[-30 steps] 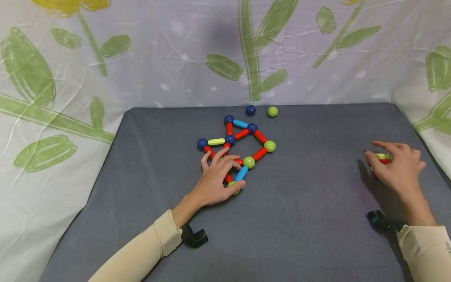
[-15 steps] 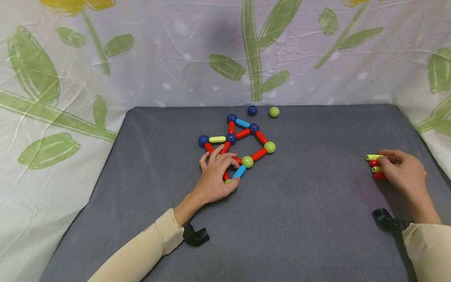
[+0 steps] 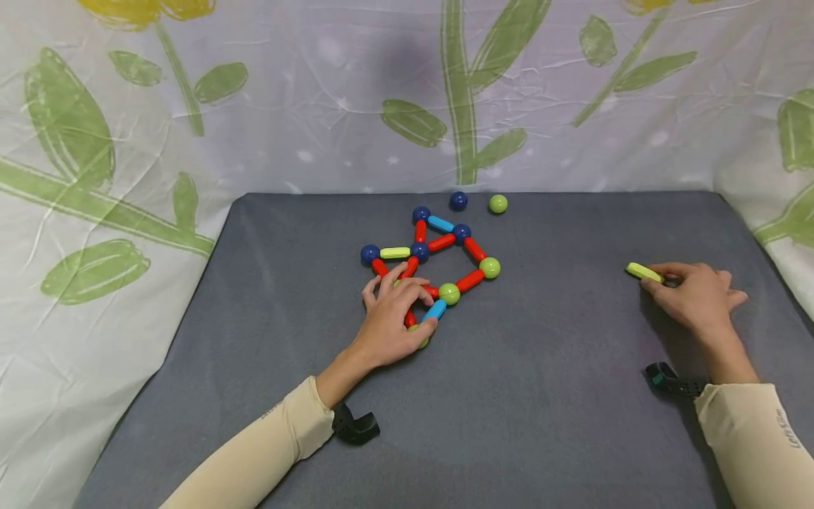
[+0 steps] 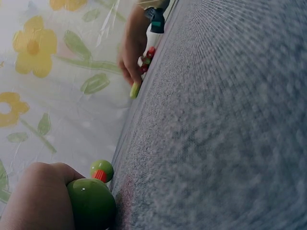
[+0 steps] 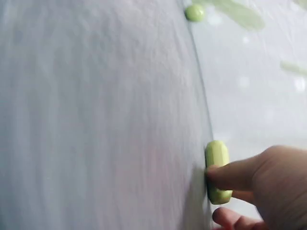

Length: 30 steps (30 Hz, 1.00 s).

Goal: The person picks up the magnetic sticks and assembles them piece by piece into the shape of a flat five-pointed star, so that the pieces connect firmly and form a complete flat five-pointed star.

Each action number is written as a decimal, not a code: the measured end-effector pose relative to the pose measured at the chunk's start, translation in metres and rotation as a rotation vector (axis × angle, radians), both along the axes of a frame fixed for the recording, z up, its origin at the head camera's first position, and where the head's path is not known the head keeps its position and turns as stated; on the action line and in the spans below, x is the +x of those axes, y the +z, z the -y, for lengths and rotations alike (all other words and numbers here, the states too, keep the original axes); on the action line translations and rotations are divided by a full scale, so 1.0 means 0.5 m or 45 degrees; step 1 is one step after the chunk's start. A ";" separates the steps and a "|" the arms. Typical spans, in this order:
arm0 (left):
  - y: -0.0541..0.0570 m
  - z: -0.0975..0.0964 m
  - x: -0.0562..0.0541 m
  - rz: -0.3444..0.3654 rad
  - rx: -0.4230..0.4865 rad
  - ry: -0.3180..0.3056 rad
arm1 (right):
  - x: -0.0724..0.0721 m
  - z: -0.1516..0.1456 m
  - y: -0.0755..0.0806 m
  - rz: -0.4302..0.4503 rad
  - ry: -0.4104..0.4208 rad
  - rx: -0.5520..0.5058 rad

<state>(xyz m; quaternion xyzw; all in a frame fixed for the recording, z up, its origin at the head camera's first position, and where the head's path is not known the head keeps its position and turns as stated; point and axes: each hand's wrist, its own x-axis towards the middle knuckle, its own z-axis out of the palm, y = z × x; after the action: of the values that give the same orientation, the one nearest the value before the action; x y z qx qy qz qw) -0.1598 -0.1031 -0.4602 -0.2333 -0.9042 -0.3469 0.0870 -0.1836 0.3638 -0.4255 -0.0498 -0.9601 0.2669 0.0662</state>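
Observation:
My right hand (image 3: 696, 293) pinches a yellow-green magnetic rod (image 3: 642, 272) between thumb and fingers, low over the grey tabletop at the right. Behind that hand, the left wrist view shows a few red and green rods (image 4: 147, 60). At centre left lies a flat frame of magnetic rods and balls, with red rods (image 3: 470, 281), blue rods (image 3: 435, 310), dark blue balls (image 3: 419, 252) and green balls (image 3: 449, 293). Over its lower left part my left hand (image 3: 391, 325) rests with fingers spread, its thumb at the nearest green ball (image 4: 92, 203). Its fingers hide some joints.
A loose dark blue ball (image 3: 458, 201) and a loose green ball (image 3: 498, 203) lie near the back edge of the grey cloth-covered table (image 3: 540, 396). A flower-patterned white curtain (image 3: 305, 106) hangs behind and at both sides.
The right hand first came down at the group of rods on the right, then moved left with a yellow-green rod pinched in it. The left hand stayed on the frame.

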 end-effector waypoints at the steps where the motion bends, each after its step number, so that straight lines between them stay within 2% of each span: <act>1: 0.000 0.000 0.000 0.003 0.000 0.001 | -0.003 0.013 -0.003 -0.031 0.028 0.017; 6: 0.001 0.001 0.001 0.004 -0.001 0.004 | -0.023 0.086 -0.007 -0.145 0.129 0.065; 12: 0.002 0.001 0.002 0.011 -0.004 0.004 | -0.038 0.169 -0.015 -0.209 0.281 -0.058; 17: 0.002 0.000 0.001 0.011 0.002 0.002 | -0.038 0.227 -0.028 -0.255 0.355 -0.129; 23: 0.004 0.000 0.002 0.029 -0.005 0.006 | -0.032 0.263 -0.047 -0.326 0.421 -0.156; 30: 0.008 0.003 -0.002 0.020 -0.002 0.005 | -0.029 0.277 -0.050 -0.346 0.465 -0.180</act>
<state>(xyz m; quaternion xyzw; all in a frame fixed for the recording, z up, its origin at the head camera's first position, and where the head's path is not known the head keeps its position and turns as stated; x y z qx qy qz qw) -0.1608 -0.1046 -0.4563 -0.2289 -0.9057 -0.3477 0.0803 -0.1980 0.2255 -0.4505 0.1566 -0.9145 0.3451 0.1418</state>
